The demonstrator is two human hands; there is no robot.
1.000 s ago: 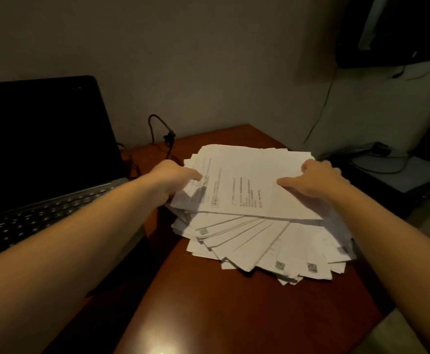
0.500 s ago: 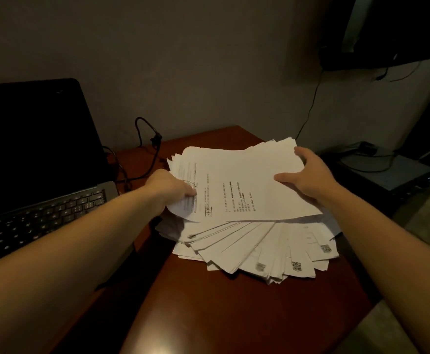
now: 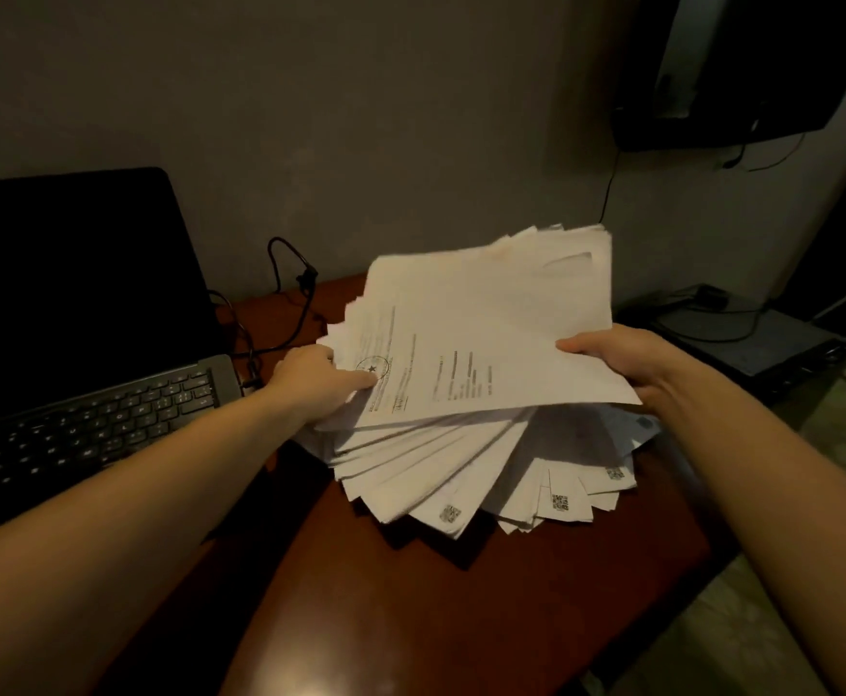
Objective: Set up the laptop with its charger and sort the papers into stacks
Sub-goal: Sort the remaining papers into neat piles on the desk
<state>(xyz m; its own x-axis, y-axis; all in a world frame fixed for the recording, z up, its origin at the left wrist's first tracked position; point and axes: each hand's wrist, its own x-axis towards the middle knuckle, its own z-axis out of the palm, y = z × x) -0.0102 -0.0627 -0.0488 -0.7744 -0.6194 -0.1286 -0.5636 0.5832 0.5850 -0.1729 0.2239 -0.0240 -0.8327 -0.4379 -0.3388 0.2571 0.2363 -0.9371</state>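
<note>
Papers: a thick bundle of white papers [image 3: 486, 444] sits in the middle of the frame, gripped at both ends, loose and uneven at the edges.
Top sheet: the top sheet [image 3: 501, 334] carries blurred black print and a round stamp with a star near its left end.
Fan: the lower sheets splay out toward the bottom right, and 3 show small square code marks at their near corners.
Axis: the long side runs left to right, from 1 hand to the other. The printed lines run from near edge to far edge, so the page lies sideways to the viewer.
Tilt: the far edge rises toward the wall and the near edge dips toward the table [image 3: 410, 610].
Contact: whether the lowest sheets touch the red-brown tabletop, I cannot tell.
Left hand: the left hand [image 3: 310, 384] clamps the left end, with its thumb pressed flat on top right at the stamp. The other fingers are tucked under and hidden.
Right hand: the right hand [image 3: 626, 359] holds the right end with its thumb on top, and its fingers curl below, out of sight.
Laptop: the laptop [image 3: 84, 354] stands open at the left of the frame, its screen dark.
Cable: a black charger cable [image 3: 285, 288] loops up behind the laptop's right corner.
Right edge: a dark box [image 3: 747, 344] with wires sits beyond the table.
</note>
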